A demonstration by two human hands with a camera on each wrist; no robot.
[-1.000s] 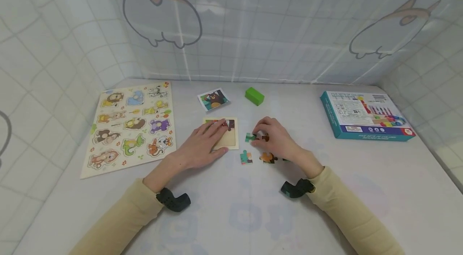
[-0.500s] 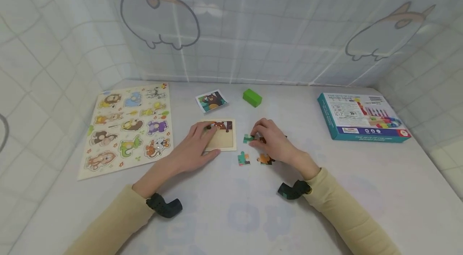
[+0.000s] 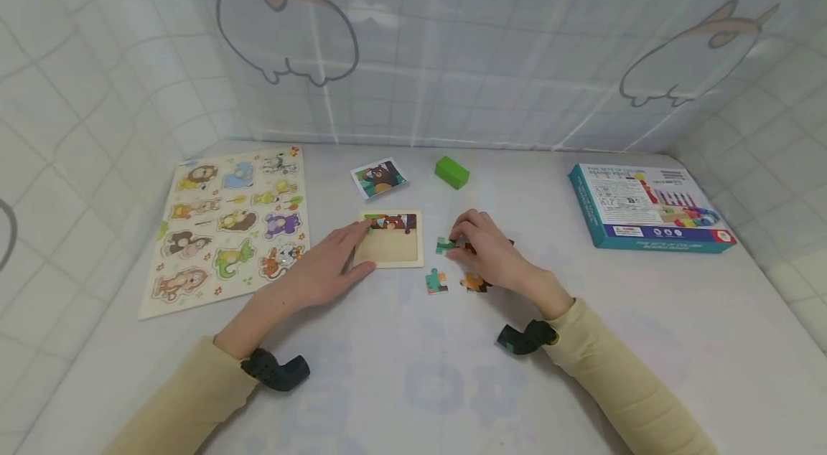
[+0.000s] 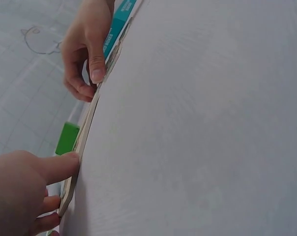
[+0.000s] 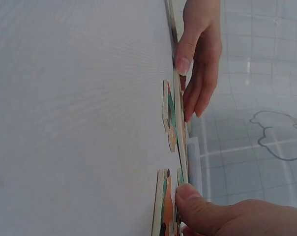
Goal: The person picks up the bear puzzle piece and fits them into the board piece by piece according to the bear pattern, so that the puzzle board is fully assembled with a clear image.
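Observation:
A small wooden puzzle tray lies flat on the table, its top strip filled with bear-picture pieces and bare wood below. At its left side, my left hand touches the edge with fairly straight fingers, the thumb near the lower left corner. To the right of the tray, my right hand bends its thumb and fingers onto a green puzzle piece and pinches it at the table. The palm and fingers hide part of a darker piece behind. Nearer me lie a teal puzzle piece and an orange-brown puzzle piece.
Behind the tray are a bear picture card and a green block. A large animal puzzle board lies at the left. On the far right sits a teal-edged box. A patterned curtain-like wall closes the back.
My left hand has drawn back leftward from over the tray to its left edge, uncovering the bear pieces. The right hand has stayed nearly still at the green puzzle piece.

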